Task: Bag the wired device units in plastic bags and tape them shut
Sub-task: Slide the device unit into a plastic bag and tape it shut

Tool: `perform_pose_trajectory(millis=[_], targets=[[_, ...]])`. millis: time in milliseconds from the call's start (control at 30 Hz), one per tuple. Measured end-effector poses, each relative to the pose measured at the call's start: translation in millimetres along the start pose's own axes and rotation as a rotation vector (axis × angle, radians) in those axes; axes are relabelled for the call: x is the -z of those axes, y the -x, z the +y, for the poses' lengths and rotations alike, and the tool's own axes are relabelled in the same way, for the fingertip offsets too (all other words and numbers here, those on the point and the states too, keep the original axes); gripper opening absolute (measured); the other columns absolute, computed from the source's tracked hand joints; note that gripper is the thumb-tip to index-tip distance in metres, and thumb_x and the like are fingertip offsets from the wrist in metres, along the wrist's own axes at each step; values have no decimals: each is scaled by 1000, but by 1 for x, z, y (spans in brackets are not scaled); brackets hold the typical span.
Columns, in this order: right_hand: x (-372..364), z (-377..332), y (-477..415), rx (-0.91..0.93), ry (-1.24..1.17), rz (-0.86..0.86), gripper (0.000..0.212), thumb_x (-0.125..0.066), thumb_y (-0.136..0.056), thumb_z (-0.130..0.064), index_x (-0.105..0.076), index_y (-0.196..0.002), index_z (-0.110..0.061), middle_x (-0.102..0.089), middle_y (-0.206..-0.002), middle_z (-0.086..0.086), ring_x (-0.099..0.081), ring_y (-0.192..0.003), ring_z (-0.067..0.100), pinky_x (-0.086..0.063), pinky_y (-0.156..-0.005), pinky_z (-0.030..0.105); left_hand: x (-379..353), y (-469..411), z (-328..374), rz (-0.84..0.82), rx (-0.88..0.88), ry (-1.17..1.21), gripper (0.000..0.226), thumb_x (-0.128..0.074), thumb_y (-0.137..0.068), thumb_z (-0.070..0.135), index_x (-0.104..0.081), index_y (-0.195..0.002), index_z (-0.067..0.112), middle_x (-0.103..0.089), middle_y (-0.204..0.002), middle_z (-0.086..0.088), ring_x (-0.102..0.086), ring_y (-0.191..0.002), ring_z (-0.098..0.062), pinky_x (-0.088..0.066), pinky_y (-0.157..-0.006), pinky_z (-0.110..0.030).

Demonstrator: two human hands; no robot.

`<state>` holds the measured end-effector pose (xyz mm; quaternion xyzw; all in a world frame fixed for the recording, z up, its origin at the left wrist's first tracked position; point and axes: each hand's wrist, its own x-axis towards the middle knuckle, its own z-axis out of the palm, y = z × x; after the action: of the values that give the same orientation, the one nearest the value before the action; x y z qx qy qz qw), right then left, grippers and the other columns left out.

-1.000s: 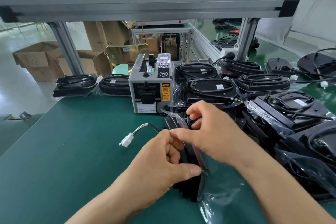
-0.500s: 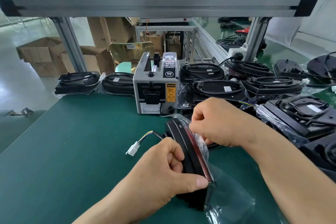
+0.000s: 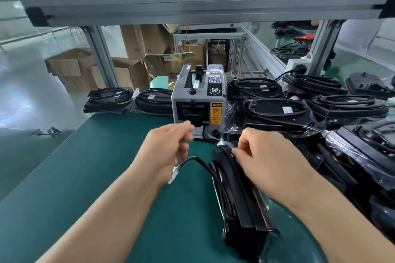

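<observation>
A black wired device unit (image 3: 241, 198) stands on its edge on the green table (image 3: 85, 188), partly inside a clear plastic bag (image 3: 299, 235). Its black cable curves left and ends in a white connector (image 3: 172, 177) under my left wrist. My right hand (image 3: 267, 160) pinches the bag's edge against the top of the unit. My left hand (image 3: 168, 147) is off the unit and blurred, fingers loosely curled round nothing, its fingertips just in front of the grey tape dispenser (image 3: 198, 102).
Two bagged units (image 3: 108, 99) (image 3: 155, 101) lie at the table's back left. Several more black units with coiled cables (image 3: 277, 113) are piled along the right side. An aluminium frame shelf (image 3: 192, 4) runs overhead, and cardboard boxes (image 3: 70, 68) stand behind.
My left hand has let go of the unit's edge and moved up and forward to the tape dispenser. My right hand stays on the bag at the unit's top.
</observation>
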<state>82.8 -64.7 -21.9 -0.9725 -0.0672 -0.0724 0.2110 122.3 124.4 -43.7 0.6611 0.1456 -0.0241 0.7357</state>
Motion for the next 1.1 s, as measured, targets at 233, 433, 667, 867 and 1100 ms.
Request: perform_pose_trajectory(millis=[233,433,667,867,1100], targets=[[0,0,2,-3,27,1,20,-50,-100,-40,-52,-86,-25,-61,-75,-7,-59,-73,14,-48,-65,32,-23,-76,-3,100,264,149,18,-61,-96,20,-64,-79,15,-57,-46,9,-50,-37,0,-34,-41,-14],[1,7,1,-6,-36,-9,20,-53,-99,-38,-53,-82,-27,-61,-72,-9,-58,-70,7,-51,-68,30,-37,-94,1,184,280,266,10,-65,-94,19,-60,-103,18,-56,-60,7,-48,-43,-2,-29,-43,-15],[-3,9,0,-18,-79,-6,22,-54,-98,-38,-54,-79,-27,-61,-71,-10,-58,-69,6,-50,-65,26,-38,-77,1,266,170,365,9,-61,-89,12,-56,-96,17,-51,-55,7,-44,-39,-1,-29,-37,-15],[-4,13,-2,-16,-108,-8,23,-57,-97,-38,-55,-76,-27,-61,-68,-10,-56,-63,3,-38,-54,19,4,22,-20,-8,-140,166,23,-65,-90,12,-63,-68,17,-54,-61,2,-45,-50,-8,-40,-47,-16],[-7,12,-4,-7,-121,-4,23,-63,-92,-37,-59,-75,-23,-63,-72,-7,-59,-72,12,-42,-63,30,-5,67,-10,-331,-254,-148,16,-78,-77,30,-69,-69,20,-61,-65,1,-53,-56,-8,-45,-57,-17]])
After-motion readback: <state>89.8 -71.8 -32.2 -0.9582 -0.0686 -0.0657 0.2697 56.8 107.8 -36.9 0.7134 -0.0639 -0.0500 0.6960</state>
